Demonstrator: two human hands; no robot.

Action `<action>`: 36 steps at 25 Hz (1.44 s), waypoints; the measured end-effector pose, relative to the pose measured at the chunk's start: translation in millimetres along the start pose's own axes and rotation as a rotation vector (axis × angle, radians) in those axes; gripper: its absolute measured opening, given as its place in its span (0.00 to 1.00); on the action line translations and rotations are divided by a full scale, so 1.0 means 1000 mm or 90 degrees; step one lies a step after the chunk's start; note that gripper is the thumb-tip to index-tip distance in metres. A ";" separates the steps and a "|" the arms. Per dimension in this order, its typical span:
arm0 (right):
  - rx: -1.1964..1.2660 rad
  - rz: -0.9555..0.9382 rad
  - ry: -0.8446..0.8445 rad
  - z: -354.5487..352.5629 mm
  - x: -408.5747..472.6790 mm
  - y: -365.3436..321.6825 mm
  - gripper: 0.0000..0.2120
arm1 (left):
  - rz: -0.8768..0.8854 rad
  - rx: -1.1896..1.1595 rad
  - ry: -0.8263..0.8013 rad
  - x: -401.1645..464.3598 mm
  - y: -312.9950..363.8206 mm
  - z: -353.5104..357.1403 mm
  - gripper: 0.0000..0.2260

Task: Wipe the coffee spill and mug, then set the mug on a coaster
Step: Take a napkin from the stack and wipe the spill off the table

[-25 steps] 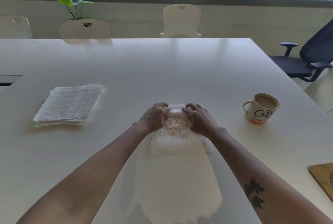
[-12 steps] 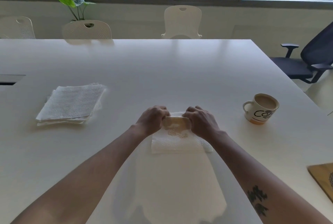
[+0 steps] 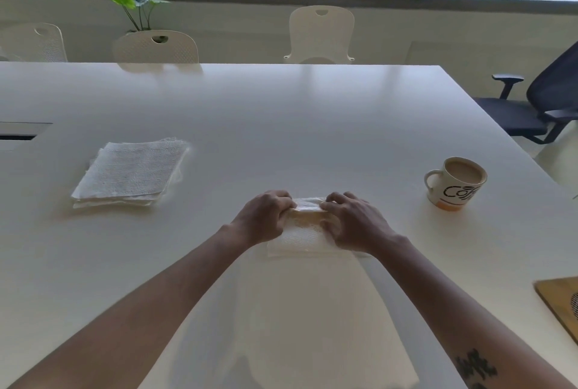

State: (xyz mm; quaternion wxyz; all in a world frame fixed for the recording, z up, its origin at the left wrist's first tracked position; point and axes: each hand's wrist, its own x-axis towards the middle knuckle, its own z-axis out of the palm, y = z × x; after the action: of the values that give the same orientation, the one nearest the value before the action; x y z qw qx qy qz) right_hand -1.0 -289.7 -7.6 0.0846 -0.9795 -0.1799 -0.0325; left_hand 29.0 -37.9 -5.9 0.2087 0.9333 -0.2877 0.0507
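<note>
Two hands, left hand (image 3: 266, 220) and right hand (image 3: 353, 221), curled on stained paper towel (image 3: 305, 232).

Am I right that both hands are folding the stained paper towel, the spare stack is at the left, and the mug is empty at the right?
Not quite: the head view shows the mug full of coffee. The rest holds: left hand and right hand fold the stained paper towel, spare stack at left.

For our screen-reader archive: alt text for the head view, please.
Both hands, left hand and right hand, fold a coffee-stained paper towel on a white table. A full mug stands to the right, a napkin stack to the left.
</note>
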 end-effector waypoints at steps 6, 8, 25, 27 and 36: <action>-0.008 -0.009 -0.089 -0.007 -0.019 -0.002 0.38 | -0.011 -0.004 -0.053 -0.018 0.010 -0.007 0.25; 0.001 -0.006 -0.085 -0.008 -0.024 -0.005 0.35 | -0.012 -0.009 -0.056 -0.023 0.012 -0.009 0.24; -0.035 0.218 -0.028 -0.008 -0.037 -0.088 0.08 | -0.122 -0.002 -0.036 -0.057 0.062 0.008 0.09; 0.020 0.231 -0.006 -0.009 -0.032 -0.088 0.08 | -0.126 -0.033 -0.050 -0.062 0.072 0.009 0.10; 0.073 0.160 -0.030 -0.005 -0.044 -0.097 0.22 | -0.315 -0.402 -0.159 -0.100 0.041 -0.034 0.13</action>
State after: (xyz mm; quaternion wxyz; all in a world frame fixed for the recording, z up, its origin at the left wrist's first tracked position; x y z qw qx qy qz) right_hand -77.2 -216.2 7.8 0.1399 -0.9883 -0.0595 0.0116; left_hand -76.3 -2.7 18.2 0.4539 0.8635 -0.0795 -0.2052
